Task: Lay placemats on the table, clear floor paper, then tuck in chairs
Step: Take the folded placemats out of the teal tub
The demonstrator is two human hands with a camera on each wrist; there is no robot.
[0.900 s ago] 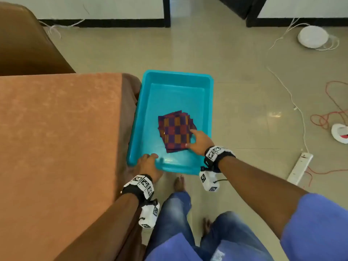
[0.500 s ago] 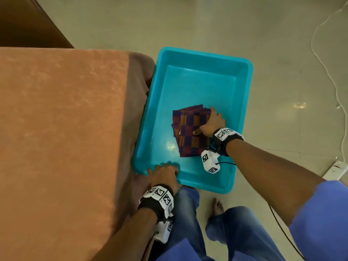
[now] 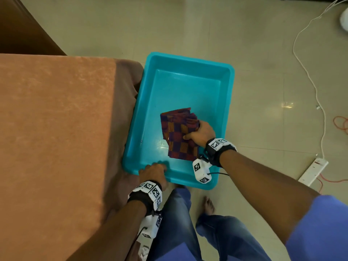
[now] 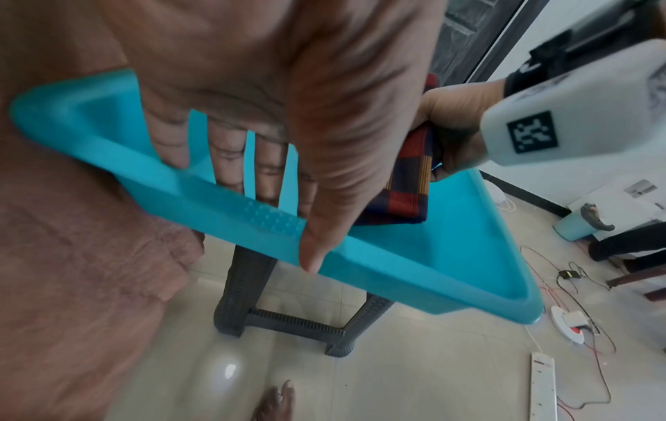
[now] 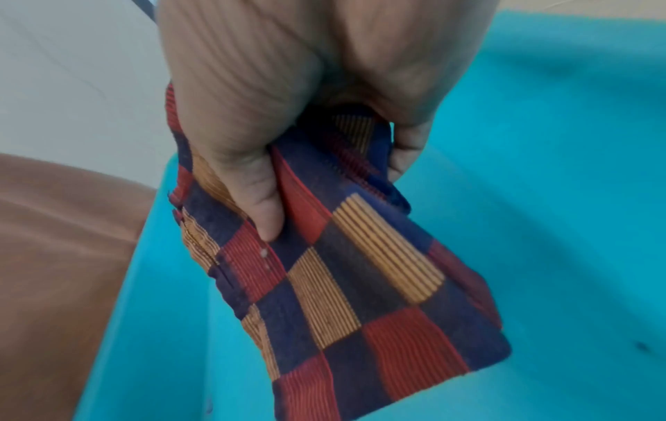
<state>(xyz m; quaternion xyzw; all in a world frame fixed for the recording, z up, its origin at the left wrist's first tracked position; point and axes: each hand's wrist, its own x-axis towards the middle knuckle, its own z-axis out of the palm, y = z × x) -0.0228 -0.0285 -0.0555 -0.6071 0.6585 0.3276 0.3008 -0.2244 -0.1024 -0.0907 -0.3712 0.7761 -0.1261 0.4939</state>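
Observation:
A folded stack of checked red, navy and orange placemats (image 3: 177, 132) is in a teal plastic tray (image 3: 188, 59) beside the orange-clothed table (image 3: 56, 129). My right hand (image 3: 202, 133) grips the stack's right edge, thumb on top and fingers underneath. The right wrist view shows the placemats (image 5: 360, 284) hanging tilted from that hand (image 5: 288, 85) above the tray floor (image 5: 558, 199). My left hand (image 3: 153, 172) holds the tray's near rim. In the left wrist view its fingers (image 4: 266, 171) reach inside the tray (image 4: 414, 270) and the thumb lies outside.
The tray rests on a dark plastic stool (image 4: 248, 284). A brown chair (image 3: 18, 31) stands behind the table. A power strip (image 3: 313, 171), a white cable (image 3: 308, 76) and red wire (image 3: 340, 125) lie on the tiled floor to the right. My bare foot (image 3: 208, 205) is below the tray.
My right hand went from resting flat on the stack to curling round its edge and raising that side. My left hand stayed on the tray rim.

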